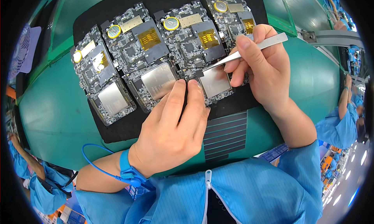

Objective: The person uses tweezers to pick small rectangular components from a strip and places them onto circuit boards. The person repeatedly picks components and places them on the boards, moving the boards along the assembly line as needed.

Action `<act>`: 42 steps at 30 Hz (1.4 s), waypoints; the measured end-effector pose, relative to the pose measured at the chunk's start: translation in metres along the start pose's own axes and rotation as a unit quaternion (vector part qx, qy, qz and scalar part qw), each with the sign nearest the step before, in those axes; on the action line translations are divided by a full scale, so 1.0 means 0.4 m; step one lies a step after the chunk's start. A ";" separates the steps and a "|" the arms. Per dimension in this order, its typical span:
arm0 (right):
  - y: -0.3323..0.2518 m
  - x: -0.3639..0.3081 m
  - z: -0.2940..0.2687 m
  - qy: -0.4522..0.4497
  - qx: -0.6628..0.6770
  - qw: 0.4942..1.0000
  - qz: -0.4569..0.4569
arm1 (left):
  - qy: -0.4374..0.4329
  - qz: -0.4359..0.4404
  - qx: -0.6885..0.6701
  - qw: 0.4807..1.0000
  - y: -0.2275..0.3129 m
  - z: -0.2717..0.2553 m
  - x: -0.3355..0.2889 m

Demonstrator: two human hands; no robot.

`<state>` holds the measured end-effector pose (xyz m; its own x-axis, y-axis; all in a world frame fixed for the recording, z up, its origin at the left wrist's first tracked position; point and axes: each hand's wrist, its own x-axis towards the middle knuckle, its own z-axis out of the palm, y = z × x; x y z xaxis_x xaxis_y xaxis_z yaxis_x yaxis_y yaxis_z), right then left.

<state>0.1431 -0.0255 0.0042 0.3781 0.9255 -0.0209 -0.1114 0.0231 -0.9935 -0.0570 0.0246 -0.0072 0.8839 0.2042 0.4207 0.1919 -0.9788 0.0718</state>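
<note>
In the head view the right hand (pixel 269 72) is pinching silver tweezers (pixel 274 40), tip pointing left past the fingers at a circuit board (pixel 189 47); the left hand (pixel 167 134) is stretching two fingers, loosely spread, by that board's lower left edge. Two more boards (pixel 136 48) are lying left of those fingertips, btw.

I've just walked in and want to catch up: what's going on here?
The person's right hand holds metal tweezers, their tip near the silver plate of the third circuit board from the left. Four boards lie on a black mat. The left hand has two fingers at the gap between the second and third boards.
</note>
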 end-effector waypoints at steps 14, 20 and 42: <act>0.001 -0.001 0.004 -0.004 -0.013 1.000 0.002 | -0.003 -0.016 -0.016 1.000 0.004 -0.005 0.007; -0.001 -0.005 0.006 -0.007 -0.022 1.000 -0.001 | 0.014 -0.024 -0.060 0.998 -0.009 0.009 0.010; 0.045 -0.049 0.015 -0.044 -0.161 0.953 -0.254 | -0.004 0.009 0.037 0.999 0.021 0.000 -0.007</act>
<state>0.1282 -0.0409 -0.0127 0.2272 0.8549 0.4664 0.3587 0.3718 -0.8562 -0.0576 0.0157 -0.0078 0.8905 0.1869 0.4149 0.2069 -0.9784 -0.0032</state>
